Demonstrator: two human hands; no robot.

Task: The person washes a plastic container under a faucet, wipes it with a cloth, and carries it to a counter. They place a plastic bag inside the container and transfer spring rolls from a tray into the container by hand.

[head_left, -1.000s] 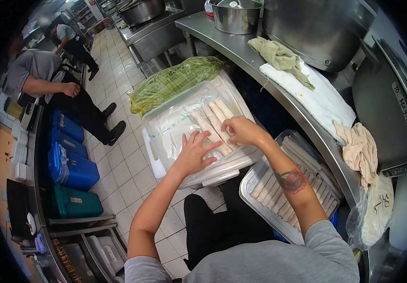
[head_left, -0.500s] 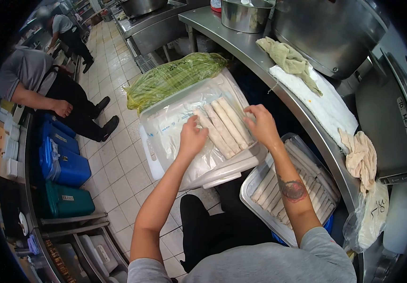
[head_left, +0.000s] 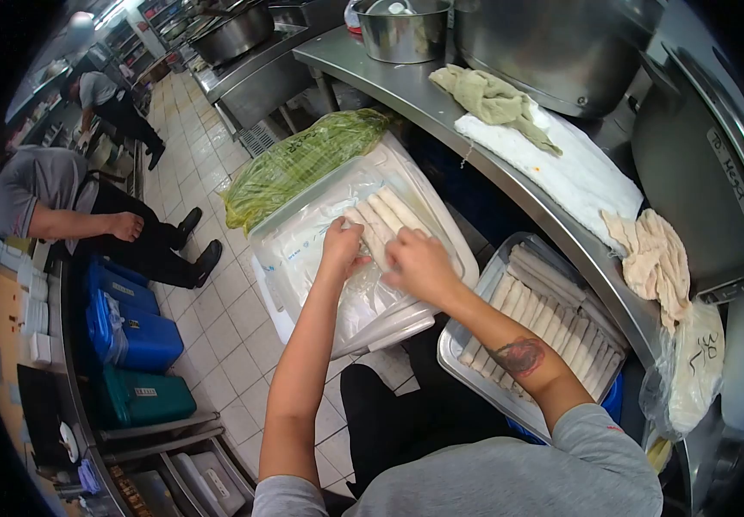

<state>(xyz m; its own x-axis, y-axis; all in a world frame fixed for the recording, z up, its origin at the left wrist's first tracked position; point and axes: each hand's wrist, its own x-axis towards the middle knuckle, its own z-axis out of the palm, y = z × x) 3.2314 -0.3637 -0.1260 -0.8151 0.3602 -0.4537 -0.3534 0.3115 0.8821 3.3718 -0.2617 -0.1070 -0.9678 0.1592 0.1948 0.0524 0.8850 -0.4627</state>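
Observation:
Several pale rolls [head_left: 396, 212] lie side by side on clear plastic sheeting [head_left: 303, 246] in a translucent container [head_left: 262, 234]. My left hand [head_left: 342, 248] is at the left side of the rolls, its fingers bent against the leftmost one. Across the lower part of the rolls lies my right hand [head_left: 424, 265], blurred, with curled fingers that hide the roll ends; its grip is unclear. To the right, a metal tray [head_left: 451, 343] holds many similar rolls in rows.
A yellow-green bag [head_left: 303, 164] lies behind the container. The steel counter [head_left: 389, 82] on the right carries pots, a white towel [head_left: 553, 164] and cloths. One person [head_left: 62, 198] stands at left, another [head_left: 109, 103] farther back. Lidded bins [head_left: 143, 336] stand at left.
My right hand has moved left from the container's right side onto the rolls. My left hand has closed in on the leftmost rolls. The whole view has shifted slightly.

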